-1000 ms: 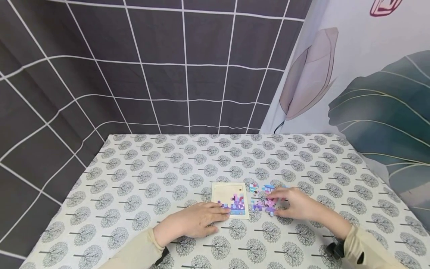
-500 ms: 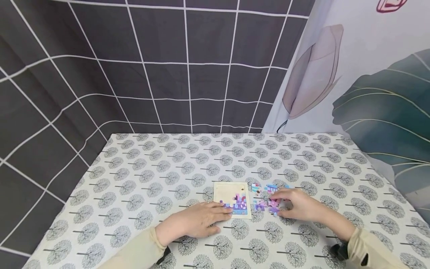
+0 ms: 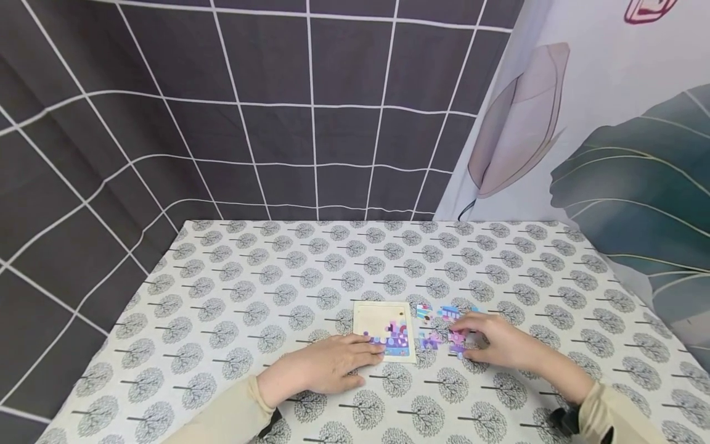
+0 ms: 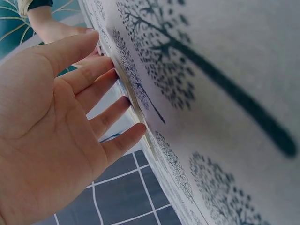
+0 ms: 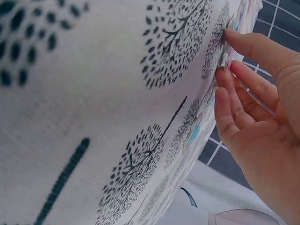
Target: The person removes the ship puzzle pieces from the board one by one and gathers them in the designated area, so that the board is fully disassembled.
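Note:
A square wooden puzzle tray (image 3: 357,314) lies on the table, its lower right part filled with purple, pink and blue pieces (image 3: 395,342). My left hand (image 3: 335,362) rests over its lower left corner with extended fingers; in the left wrist view the fingertips (image 4: 123,101) touch the tray's edge. To the right of the tray, my right hand (image 3: 496,342) pinches a pink and purple puzzle piece (image 3: 457,340) between thumb and fingers. The right wrist view shows that piece (image 5: 227,56) edge-on, low over the cloth.
Another pink and purple group of pieces (image 3: 429,340) lies between tray and right hand. Blue striped pieces (image 3: 449,312) and a multicoloured piece (image 3: 424,312) lie farther back. A tree-print cloth (image 3: 310,259) covers the table, with a dark grid curtain (image 3: 266,135) behind.
My right hand has drawn the pink and purple piece slightly right, and a gap now shows beside the neighbouring group. The left hand stays on the tray. The head view has shifted slightly.

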`<move>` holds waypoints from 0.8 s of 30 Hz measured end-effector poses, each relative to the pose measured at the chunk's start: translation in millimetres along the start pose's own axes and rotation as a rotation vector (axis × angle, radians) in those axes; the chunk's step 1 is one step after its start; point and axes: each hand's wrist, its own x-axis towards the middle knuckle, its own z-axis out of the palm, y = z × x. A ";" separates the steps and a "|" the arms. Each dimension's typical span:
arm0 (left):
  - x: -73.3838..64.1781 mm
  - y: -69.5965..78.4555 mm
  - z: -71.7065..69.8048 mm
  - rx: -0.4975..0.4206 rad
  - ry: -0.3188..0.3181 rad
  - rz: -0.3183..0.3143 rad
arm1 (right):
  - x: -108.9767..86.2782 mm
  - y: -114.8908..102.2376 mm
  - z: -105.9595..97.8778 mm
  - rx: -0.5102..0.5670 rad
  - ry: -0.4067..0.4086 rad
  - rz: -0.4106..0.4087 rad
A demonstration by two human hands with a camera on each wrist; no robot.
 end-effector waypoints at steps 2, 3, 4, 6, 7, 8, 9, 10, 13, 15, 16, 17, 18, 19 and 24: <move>-0.1 0.2 0.7 -0.006 -0.001 -0.001 | -0.5 0.2 0.0 -0.014 -0.002 0.002; 0.0 0.3 1.0 -0.009 -0.001 -0.002 | -0.7 0.2 0.2 -0.027 -0.004 0.011; 0.0 0.4 1.2 -0.012 -0.001 -0.002 | -1.1 0.4 0.6 -0.040 -0.005 0.017; -0.1 0.9 1.6 -0.018 -0.001 -0.005 | -1.7 0.6 1.5 -0.051 -0.010 0.021; -0.2 1.0 1.7 -0.020 -0.001 -0.006 | -2.0 0.7 2.0 -0.060 -0.010 0.021; -0.4 1.3 1.6 -0.021 0.001 -0.008 | -2.4 0.7 2.2 -0.067 -0.012 0.022; -0.5 1.5 1.6 -0.023 0.000 -0.010 | -2.6 0.8 2.5 -0.073 -0.012 0.022; -0.6 1.6 1.6 -0.023 -0.001 -0.011 | -2.8 0.7 2.5 -0.077 -0.011 0.018; -0.5 1.5 1.0 -0.020 0.002 -0.010 | -3.0 0.4 2.3 -0.081 -0.009 0.011; -0.4 1.4 0.6 -0.016 0.002 -0.007 | -2.7 0.0 2.2 -0.079 -0.012 0.009; -0.5 1.3 0.3 -0.014 0.003 -0.005 | -2.6 -0.3 2.0 -0.079 -0.012 0.008; -0.7 1.3 0.0 -0.015 0.004 -0.004 | -2.5 -0.5 2.0 -0.081 -0.013 0.010; -0.7 1.3 -0.1 -0.017 0.003 -0.004 | -2.6 -0.9 1.9 -0.083 -0.014 0.012; -0.9 1.3 -0.4 -0.018 0.003 -0.004 | -2.7 -1.2 1.8 -0.085 -0.016 0.015; -2.0 1.4 -1.5 -0.022 0.007 0.000 | -3.5 -2.0 0.1 -0.086 -0.016 0.015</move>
